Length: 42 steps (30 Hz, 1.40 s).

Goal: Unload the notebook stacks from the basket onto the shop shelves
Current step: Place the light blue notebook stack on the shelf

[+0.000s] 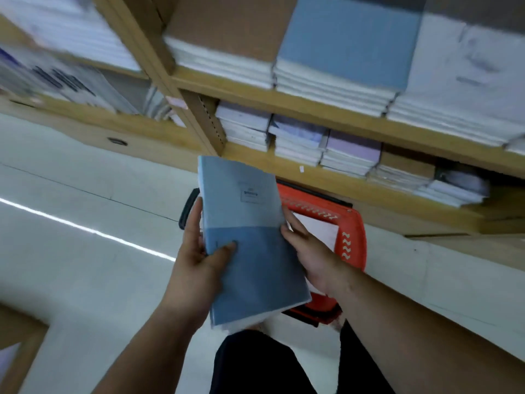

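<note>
Wooden shelves (284, 100) fill the top of the view at a tilt. Each level is packed with piles (346, 46) of notebooks lying flat: brown, blue and white covers on the upper level, white, lilac and brown on the lower. A pale floor (71, 265) spreads below and to the left.

A red basket (349, 245) sits on the floor just beside the bottom shelf, with its black handle (186, 209) showing at its far left end. A white sheet (318, 231) lies inside, possibly another notebook, though most of the basket is hidden.

Above the basket, near the middle of the view, a stack (250, 265) of blue-covered notebooks is held in both hands, cover up and slanted, clear of the shelves. The left hand (196, 251) grips its left edge, with the thumb (227, 247) pressed on the cover and the fingers (193, 217) lying along the side. The right hand (309, 251) holds the right edge, its fingers curled round and under the stack.
</note>
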Tool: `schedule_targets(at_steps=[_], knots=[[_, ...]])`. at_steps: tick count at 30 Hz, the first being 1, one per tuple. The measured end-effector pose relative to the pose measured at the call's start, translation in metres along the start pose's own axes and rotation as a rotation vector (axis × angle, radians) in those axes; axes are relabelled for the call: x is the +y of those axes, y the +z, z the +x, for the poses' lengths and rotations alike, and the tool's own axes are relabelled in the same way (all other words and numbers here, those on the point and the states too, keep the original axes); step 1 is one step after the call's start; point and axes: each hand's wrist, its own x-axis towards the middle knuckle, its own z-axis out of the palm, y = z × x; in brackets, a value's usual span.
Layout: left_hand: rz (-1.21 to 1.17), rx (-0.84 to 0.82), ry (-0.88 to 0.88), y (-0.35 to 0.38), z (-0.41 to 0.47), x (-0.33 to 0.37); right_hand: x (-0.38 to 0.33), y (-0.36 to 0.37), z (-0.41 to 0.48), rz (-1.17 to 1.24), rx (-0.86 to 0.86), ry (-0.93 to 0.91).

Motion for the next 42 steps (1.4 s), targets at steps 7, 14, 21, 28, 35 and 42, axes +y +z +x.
schedule_targets(at_steps=[7,14,21,28,35,42], knots=[[0.001,-0.124,0.094,-0.017,-0.070,0.101,-0.064,0.038,-0.125,-0.035,0.047,-0.204],[0.029,-0.235,0.150,-0.023,-0.100,0.183,-0.108,0.069,-0.197,0.082,0.100,-0.420],[-0.042,-0.259,0.080,0.014,-0.113,0.190,-0.140,0.046,-0.236,0.117,0.009,-0.533],[-0.078,-0.162,0.053,0.029,-0.103,0.186,-0.147,0.035,-0.230,0.108,0.107,-0.570],[0.046,-0.262,0.100,-0.001,-0.023,0.224,-0.186,0.075,-0.182,0.221,0.217,-0.559],[0.065,-0.371,0.100,-0.033,0.083,0.270,-0.240,0.124,-0.120,0.297,0.416,-0.582]])
